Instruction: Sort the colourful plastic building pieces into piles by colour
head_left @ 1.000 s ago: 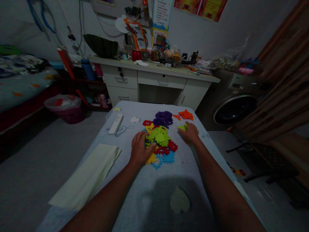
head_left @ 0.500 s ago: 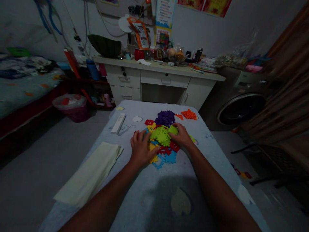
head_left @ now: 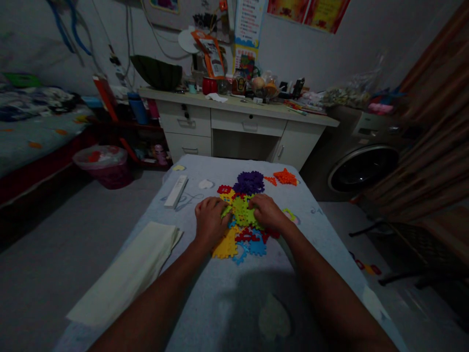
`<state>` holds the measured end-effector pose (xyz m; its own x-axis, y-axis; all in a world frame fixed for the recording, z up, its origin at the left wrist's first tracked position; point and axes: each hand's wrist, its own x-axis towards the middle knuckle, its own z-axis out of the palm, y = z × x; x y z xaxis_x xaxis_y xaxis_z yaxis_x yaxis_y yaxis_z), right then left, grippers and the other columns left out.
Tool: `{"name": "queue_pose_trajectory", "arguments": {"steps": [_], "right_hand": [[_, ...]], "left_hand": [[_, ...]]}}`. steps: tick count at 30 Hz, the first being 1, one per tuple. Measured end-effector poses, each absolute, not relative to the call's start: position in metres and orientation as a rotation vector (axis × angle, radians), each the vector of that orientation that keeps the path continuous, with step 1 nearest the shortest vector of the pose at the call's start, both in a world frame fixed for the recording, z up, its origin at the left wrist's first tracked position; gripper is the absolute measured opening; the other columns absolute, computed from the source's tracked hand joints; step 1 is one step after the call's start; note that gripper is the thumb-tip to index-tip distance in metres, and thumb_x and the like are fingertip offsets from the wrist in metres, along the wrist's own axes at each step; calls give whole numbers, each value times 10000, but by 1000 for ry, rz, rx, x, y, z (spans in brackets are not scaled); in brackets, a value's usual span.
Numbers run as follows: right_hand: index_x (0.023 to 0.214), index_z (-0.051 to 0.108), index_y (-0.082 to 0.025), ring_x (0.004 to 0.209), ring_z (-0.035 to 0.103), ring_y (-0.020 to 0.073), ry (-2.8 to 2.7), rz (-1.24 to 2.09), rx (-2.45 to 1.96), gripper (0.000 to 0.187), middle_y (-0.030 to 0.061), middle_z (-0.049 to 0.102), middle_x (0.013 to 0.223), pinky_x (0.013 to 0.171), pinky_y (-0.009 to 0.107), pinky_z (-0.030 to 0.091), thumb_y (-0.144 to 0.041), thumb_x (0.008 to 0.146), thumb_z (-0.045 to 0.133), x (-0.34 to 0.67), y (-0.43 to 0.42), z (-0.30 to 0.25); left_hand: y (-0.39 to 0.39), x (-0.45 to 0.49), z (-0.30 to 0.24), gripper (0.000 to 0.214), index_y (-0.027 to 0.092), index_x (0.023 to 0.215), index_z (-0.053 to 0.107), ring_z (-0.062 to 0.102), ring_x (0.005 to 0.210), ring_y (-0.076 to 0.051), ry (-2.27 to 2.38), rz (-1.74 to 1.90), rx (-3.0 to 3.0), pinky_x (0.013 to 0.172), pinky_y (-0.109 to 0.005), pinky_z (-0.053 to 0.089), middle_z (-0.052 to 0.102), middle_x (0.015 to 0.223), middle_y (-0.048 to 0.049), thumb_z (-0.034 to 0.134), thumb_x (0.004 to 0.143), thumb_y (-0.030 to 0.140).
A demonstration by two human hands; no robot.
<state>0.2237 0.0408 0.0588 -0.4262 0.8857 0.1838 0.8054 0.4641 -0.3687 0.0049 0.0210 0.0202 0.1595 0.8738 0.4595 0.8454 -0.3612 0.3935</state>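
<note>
My left hand (head_left: pixel 211 221) is closed on a green toothed plastic building piece (head_left: pixel 226 211) whose edge shows by its fingertips. My right hand (head_left: pixel 268 211) has its fingers curled in on the right side of several green building pieces (head_left: pixel 243 213) in the middle of the pile; its fingertips are partly hidden. Yellow pieces (head_left: pixel 226 246) lie under and below my left hand. Red pieces (head_left: pixel 246 235) and blue pieces (head_left: pixel 257 247) lie in front of the green ones. Just behind them is a heap of purple pieces (head_left: pixel 249 182).
Orange pieces (head_left: pixel 286 177) lie at the back right of the cloth-covered table (head_left: pixel 205 313). A white box (head_left: pixel 176 191) and a folded pale cloth (head_left: pixel 128 274) lie on the left. Behind stands a cluttered desk (head_left: pixel 249 123), with a washing machine (head_left: pixel 362 161) to its right.
My right hand has moved in and left over the green pieces, its fingers more curled. My left hand now grips a green piece, and the yellow pieces beneath have shifted toward me. The view has shifted slightly.
</note>
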Motion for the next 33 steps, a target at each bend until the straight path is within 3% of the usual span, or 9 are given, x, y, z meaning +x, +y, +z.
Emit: {"name": "queue_pose_trajectory", "arguments": {"steps": [4, 6, 11, 15, 18, 21, 24, 28, 33], "right_hand": [[916, 647, -168, 971, 584, 215, -2188, 262, -1484, 226, 84, 650, 974, 905, 340, 449, -110, 743, 515, 242, 89, 62], [1022, 651, -157, 1051, 579, 233, -2072, 239, -1633, 259, 106, 648, 1063, 944, 351, 445, -227, 783, 578, 244, 118, 60], [1411, 463, -183, 1338, 431, 365, -1886, 273, -2055, 905, 186, 496, 1425, 1077, 472, 356, -696, 695, 669, 238, 177, 49], [1476, 399, -214, 1459, 211, 449, -1847, 358, -2224, 1067, 196, 311, 1574, 1143, 592, 198, -853, 642, 584, 231, 200, 44], [1453, 435, -252, 1440, 253, 456, -1918, 472, -2241, 1053, 177, 342, 1563, 1123, 616, 217, -865, 612, 599, 228, 208, 44], [1368, 510, -240, 1288, 487, 380, -2005, 579, -2114, 957, 165, 503, 1440, 1036, 494, 394, -785, 603, 692, 227, 209, 44], [1295, 538, -222, 1079, 612, 285, -2030, 632, -1897, 814, 116, 633, 1256, 902, 371, 482, -669, 646, 743, 228, 202, 45], [1231, 563, -228, 944, 621, 225, -2014, 726, -1665, 698, 48, 668, 1093, 819, 329, 497, -618, 679, 739, 228, 178, 51], [1293, 531, -200, 965, 613, 214, -2108, 757, -1450, 753, 52, 645, 1119, 866, 349, 493, -537, 667, 779, 219, 138, 72]], "left_hand": [[27, 3, 14, 311, 225, 1138, 659, 384, 1326, -346, 1840, 1301, 2275, 1086, -544, 310, 457, 1419, -136, 629, 857, 353], [27, 1, 15, 422, 202, 1218, 618, 325, 1370, -360, 1858, 1385, 2250, 1114, -549, 290, 379, 1466, -162, 647, 841, 388], [21, 1, 15, 647, 206, 1329, 538, 295, 1396, -377, 1818, 1258, 2314, 1153, -606, 197, 364, 1488, -170, 681, 782, 521], [17, 3, 12, 731, 268, 1327, 557, 283, 1400, -410, 1780, 926, 2383, 1143, -692, 17, 478, 1452, -129, 698, 715, 641], [17, 4, 11, 778, 292, 1360, 536, 293, 1398, -419, 1746, 787, 2399, 1128, -708, -60, 508, 1446, -117, 683, 704, 684], [18, 5, 13, 760, 295, 1371, 527, 287, 1410, -415, 1771, 742, 2386, 1131, -702, -76, 482, 1475, -114, 657, 730, 682], [20, 6, 13, 761, 289, 1366, 528, 300, 1404, -410, 1810, 728, 2368, 1132, -704, -77, 481, 1476, -111, 661, 729, 682], [24, 8, 11, 771, 268, 1356, 527, 340, 1376, -403, 1816, 779, 2357, 1127, -714, -57, 486, 1465, -127, 689, 717, 670], [28, 7, 9, 901, 239, 1428, 414, 426, 1317, -384, 1729, 959, 2315, 1128, -699, 60, 502, 1431, -164, 738, 686, 634]]}}
